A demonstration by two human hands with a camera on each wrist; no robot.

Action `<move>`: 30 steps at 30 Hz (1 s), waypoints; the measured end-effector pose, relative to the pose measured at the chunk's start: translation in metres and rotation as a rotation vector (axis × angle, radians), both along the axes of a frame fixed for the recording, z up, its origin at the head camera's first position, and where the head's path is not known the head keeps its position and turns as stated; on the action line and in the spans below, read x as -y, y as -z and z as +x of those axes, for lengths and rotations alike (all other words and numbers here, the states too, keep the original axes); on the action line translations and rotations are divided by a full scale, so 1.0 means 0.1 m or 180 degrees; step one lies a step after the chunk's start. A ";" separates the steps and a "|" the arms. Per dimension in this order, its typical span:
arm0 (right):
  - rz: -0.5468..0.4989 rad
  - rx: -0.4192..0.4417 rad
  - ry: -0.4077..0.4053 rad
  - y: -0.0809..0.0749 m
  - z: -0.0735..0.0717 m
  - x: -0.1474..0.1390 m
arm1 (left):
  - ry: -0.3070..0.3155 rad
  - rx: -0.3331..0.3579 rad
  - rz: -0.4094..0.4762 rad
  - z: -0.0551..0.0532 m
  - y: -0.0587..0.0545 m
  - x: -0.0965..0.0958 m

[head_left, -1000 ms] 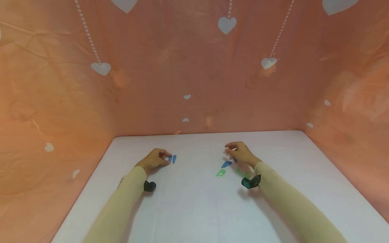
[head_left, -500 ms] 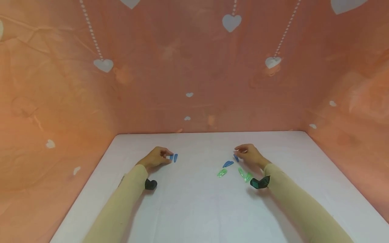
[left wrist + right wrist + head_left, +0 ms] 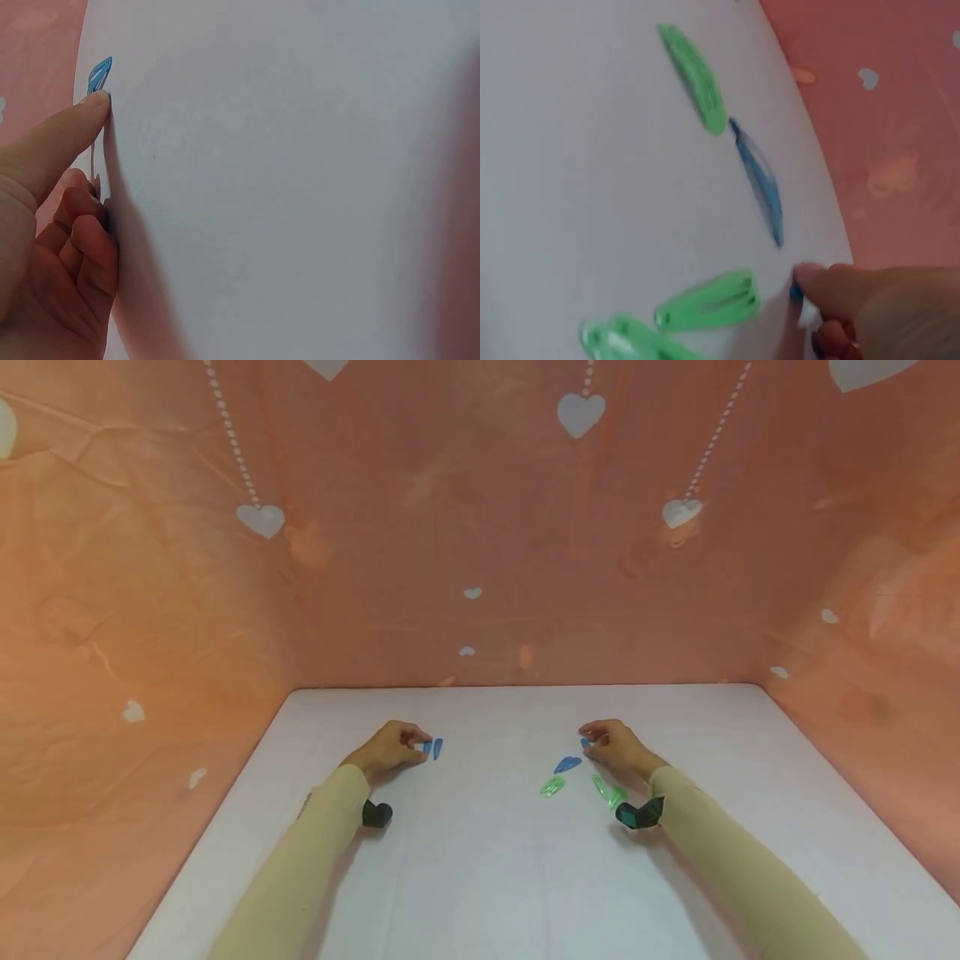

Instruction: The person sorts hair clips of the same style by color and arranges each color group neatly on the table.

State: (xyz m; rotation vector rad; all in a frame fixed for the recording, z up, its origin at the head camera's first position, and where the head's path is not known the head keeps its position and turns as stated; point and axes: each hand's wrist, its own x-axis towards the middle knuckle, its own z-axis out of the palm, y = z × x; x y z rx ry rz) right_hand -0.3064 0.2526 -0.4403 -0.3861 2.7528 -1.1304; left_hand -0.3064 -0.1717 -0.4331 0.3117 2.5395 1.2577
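In the head view my left hand rests low at the left, thumb and fingertips about the ends of a blue snap hair clip. A second blue hair clip lies just right of it. The left wrist view shows the thumb against a blue clip, the other fingers curled beneath. My right hand pinches another blue hair clip, mostly covered by the thumb in the right wrist view. Nearby on the table lie a blue clip piece and several green hair clips.
A white table stretches between both forearms. Orange cloth printed with white hearts rises behind it and at both sides. More green clips lie near the right wrist, which wears a black camera.
My right hand has shifted right and down, and its fingers have taken hold of a blue hair clip. My left hand has stayed beside its two clips. The head view has moved slightly.
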 end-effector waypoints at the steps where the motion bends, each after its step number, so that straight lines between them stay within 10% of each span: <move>1: 0.0005 -0.0019 -0.0019 0.00 0.01 0.00 | -0.0002 0.0001 0.0004 0.00 0.00 0.00; 30: -0.0328 0.0500 0.0124 -0.06 0.03 -0.02 | 0.0044 -0.0071 -0.0058 -0.03 0.03 0.02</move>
